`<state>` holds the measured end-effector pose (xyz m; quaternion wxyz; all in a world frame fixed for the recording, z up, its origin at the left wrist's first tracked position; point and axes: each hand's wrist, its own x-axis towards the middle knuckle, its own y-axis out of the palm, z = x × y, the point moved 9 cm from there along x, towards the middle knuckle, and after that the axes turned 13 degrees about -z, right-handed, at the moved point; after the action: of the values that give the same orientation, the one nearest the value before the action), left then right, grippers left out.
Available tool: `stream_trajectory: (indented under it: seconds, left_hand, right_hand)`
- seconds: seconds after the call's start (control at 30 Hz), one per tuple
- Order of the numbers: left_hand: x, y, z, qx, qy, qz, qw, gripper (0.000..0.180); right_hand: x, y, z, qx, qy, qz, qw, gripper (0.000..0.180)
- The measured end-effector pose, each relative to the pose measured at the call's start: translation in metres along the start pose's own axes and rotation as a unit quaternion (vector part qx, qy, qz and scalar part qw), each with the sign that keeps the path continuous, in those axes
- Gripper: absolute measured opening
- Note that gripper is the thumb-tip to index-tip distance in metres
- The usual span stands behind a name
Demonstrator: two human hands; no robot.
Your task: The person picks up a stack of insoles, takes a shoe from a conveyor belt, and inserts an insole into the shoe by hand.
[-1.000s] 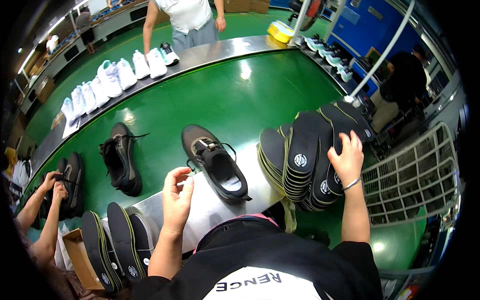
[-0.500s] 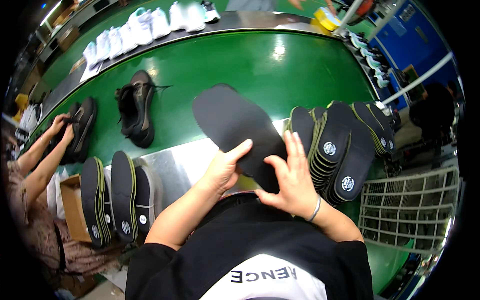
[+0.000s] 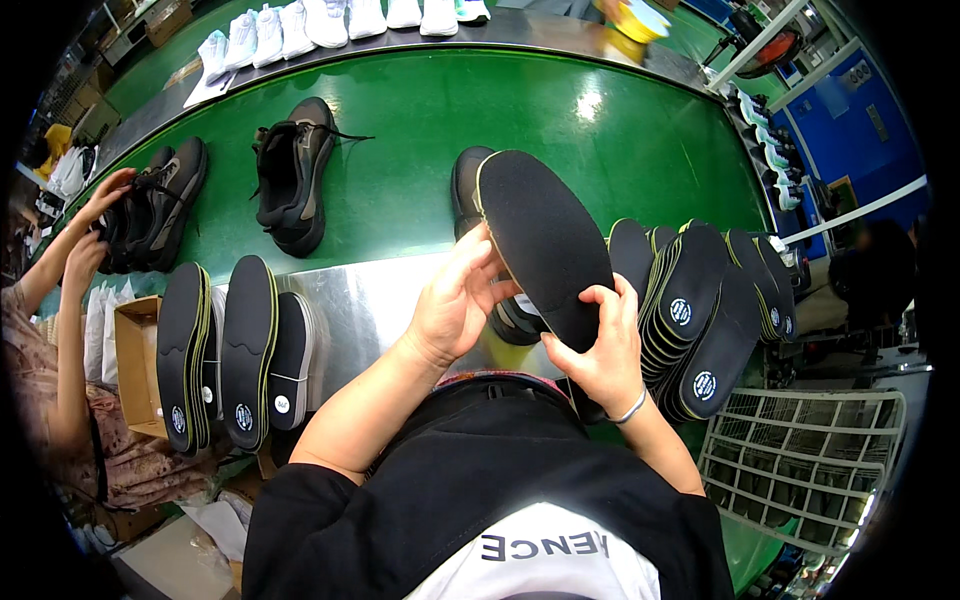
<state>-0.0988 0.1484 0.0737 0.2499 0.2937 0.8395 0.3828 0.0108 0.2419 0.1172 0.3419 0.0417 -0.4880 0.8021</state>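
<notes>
Insole [image 3: 545, 245]: black, tilted over a dark shoe [image 3: 468, 185].
Left hand [image 3: 455, 300]: fingers clamped on its left edge.
Right hand [image 3: 600, 350]: fingers clamped on its lower end.

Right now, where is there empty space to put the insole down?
Bare green belt lies between the black shoe and the shoe behind the held insole. The metal plate left of the left hand is free too. By the right hand, stacked insoles crowd everything.

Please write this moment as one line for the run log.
left hand: touches insole edge | right hand: grips black insole | black shoe: partly hidden behind insole, on green belt | insole stack: right
</notes>
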Motion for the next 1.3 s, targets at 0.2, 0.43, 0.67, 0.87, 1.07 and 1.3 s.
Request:
stream_trajectory:
  seconds: [0.2, 0.43, 0.67, 0.87, 1.07, 1.3]
  left_hand:
    - [0.0001, -0.0023, -0.0013, 0.027, -0.006, -0.031, 0.999, 0.045]
    - [0.0000, -0.0035, -0.0020, -0.010, -0.017, -0.027, 0.999, 0.044]
    - [0.0002, -0.0045, -0.0020, 0.006, -0.016, -0.036, 0.999, 0.042]
    - [0.0009, -0.0028, -0.0032, 0.004, -0.018, -0.038, 0.999, 0.041]
    - [0.0035, -0.0079, -0.0027, 0.004, -0.019, -0.045, 0.999, 0.041]
    - [0.0025, -0.0061, -0.0020, 0.006, -0.026, -0.043, 0.999, 0.044]
  right_hand:
    - [-0.0046, 0.0002, 0.0029, 0.014, -0.021, -0.011, 1.000, 0.056]
    - [-0.0071, 0.0016, 0.0022, 0.018, -0.024, -0.006, 1.000, 0.058]
    - [-0.0091, 0.0020, 0.0009, 0.014, -0.030, -0.005, 0.999, 0.059]
    - [-0.0085, 0.0009, 0.0014, 0.018, -0.034, -0.008, 0.999, 0.058]
    - [-0.0057, 0.0026, 0.0051, 0.033, -0.039, -0.008, 0.999, 0.056]
    - [-0.0084, 0.0009, 0.0039, 0.042, -0.032, -0.007, 0.999, 0.055]
